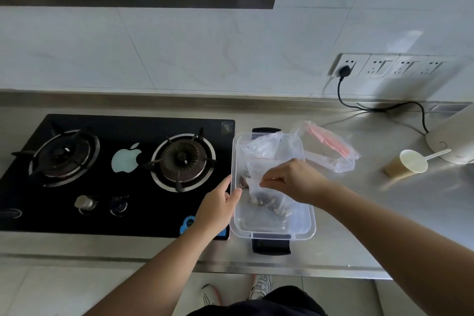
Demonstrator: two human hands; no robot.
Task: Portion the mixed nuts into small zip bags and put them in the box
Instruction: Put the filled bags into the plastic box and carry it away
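Observation:
A clear plastic box (309, 223) with black clips stands on the steel counter, right of the stove. My right hand (295, 181) pinches the top of a small zip bag (264, 195) with nuts in its bottom, and the bag hangs inside the box. My left hand (220, 202) holds the box's left rim, thumb inside and fingers outside. Another clear bag (259, 146) lies at the far end of the box.
A larger bag of spare zip bags (331, 149) with red strips lies behind the box on the right. A paper cup (407, 165) with a white spoon lies further right, next to a white appliance (451, 138) with a black cord. A black gas stove (115, 174) fills the left.

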